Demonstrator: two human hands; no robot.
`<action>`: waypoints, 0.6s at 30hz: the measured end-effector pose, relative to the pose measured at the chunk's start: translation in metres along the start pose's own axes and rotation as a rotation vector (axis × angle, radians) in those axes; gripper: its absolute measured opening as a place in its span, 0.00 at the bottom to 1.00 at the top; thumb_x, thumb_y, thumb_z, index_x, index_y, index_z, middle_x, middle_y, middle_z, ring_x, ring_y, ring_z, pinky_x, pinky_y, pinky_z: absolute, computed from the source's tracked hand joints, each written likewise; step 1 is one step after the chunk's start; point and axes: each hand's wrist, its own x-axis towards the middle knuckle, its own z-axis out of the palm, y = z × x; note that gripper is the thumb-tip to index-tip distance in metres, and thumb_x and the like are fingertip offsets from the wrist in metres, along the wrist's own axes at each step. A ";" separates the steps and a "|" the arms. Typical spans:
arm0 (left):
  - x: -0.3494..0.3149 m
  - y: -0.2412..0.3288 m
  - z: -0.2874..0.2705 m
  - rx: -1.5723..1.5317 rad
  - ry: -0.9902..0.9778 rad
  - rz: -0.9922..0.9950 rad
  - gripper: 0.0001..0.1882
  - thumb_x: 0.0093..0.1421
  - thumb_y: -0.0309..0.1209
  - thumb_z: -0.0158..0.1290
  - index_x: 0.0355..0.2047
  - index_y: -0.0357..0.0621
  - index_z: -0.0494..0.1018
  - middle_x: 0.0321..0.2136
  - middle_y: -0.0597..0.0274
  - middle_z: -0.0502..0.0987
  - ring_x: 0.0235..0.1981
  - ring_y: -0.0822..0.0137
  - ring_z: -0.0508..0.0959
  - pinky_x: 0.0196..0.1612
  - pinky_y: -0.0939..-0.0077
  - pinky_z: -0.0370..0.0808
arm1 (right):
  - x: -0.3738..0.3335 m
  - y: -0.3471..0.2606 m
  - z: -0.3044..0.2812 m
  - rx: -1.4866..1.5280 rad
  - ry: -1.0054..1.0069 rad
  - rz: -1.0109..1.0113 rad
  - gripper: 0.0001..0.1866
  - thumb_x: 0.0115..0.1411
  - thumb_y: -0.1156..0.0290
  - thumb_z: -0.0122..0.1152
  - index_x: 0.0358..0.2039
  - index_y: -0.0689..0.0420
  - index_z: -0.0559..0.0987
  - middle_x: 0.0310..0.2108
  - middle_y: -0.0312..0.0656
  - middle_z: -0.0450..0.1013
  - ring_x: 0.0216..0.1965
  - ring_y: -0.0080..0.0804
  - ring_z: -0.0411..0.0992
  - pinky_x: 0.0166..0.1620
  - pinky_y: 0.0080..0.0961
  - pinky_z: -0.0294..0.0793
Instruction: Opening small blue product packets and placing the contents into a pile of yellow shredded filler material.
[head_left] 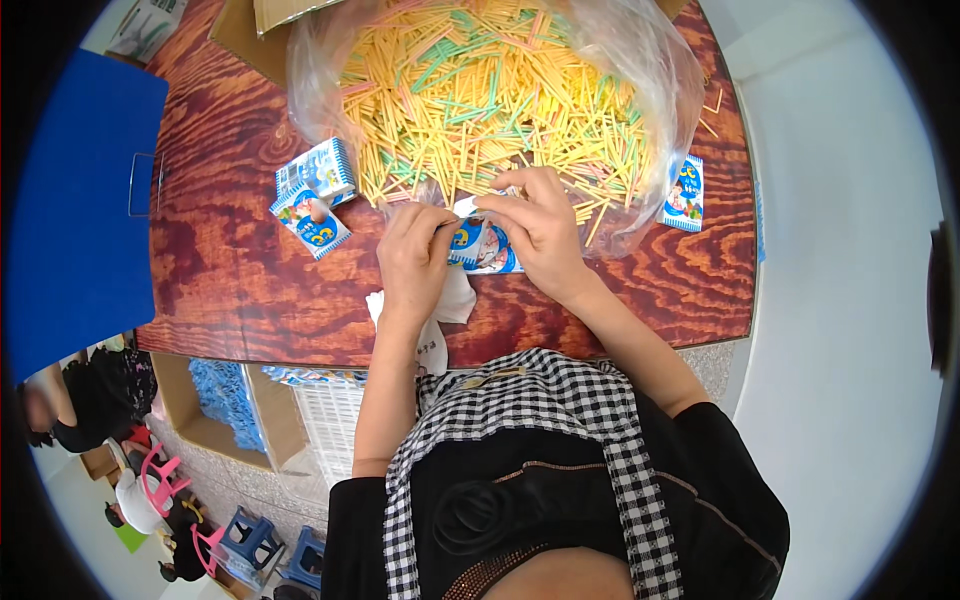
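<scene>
In front of me I hold a small blue-and-white printed packet (487, 250) upright between both hands. The fingers of my left hand (412, 255) are closed on its upper left side. My right hand (543, 228) pinches its upper right part. Just beyond my hands lies a large heap of thin yellow, green and pink sticks (500, 100) in a clear plastic bag (668, 80). Two similar packets lie to the left, one upper packet (322, 170) and one tilted packet (312, 222). Another packet (683, 195) lies by the bag's right side.
White paper or cloth (455, 300) lies by my left wrist on the wood-grained table (250, 290). A cardboard box (250, 45) edges the bag. Below the table's front stand a white basket (330, 425) and a carton of blue packets (225, 395). People and stools are at lower left.
</scene>
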 end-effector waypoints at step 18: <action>0.016 -0.005 -0.016 -0.085 -0.153 -0.157 0.05 0.51 0.24 0.57 0.29 0.37 0.74 0.25 0.56 0.71 0.30 0.57 0.71 0.32 0.67 0.66 | 0.015 -0.002 0.009 0.054 0.051 0.043 0.06 0.51 0.76 0.63 0.26 0.63 0.75 0.32 0.42 0.70 0.38 0.40 0.66 0.41 0.30 0.65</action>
